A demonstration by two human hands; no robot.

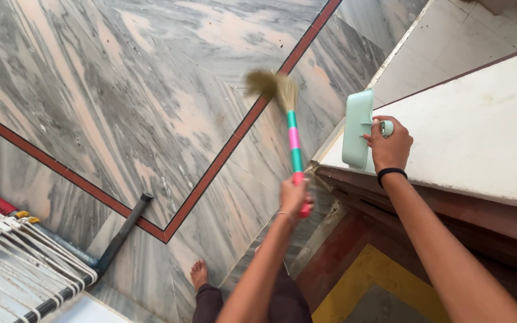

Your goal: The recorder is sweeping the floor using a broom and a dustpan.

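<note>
The marble floor [151, 90] lies wide and open toward the upper left, with a woven cot [19, 251] at its lower left edge and a white ledge [480, 131] at the right. The left hand [293, 197] is closed around the broom [291, 137], its bristles over the floor's red border line. The right hand [390, 146] grips the handle of a green dustpan [357, 128], standing at the ledge's edge.

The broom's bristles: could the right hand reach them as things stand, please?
Probably not straight away. The right hand is shut on the mint-green dustpan at the white ledge, so its grip is taken. The bristles lie out over the marble floor, with the broom in the left hand.
</note>
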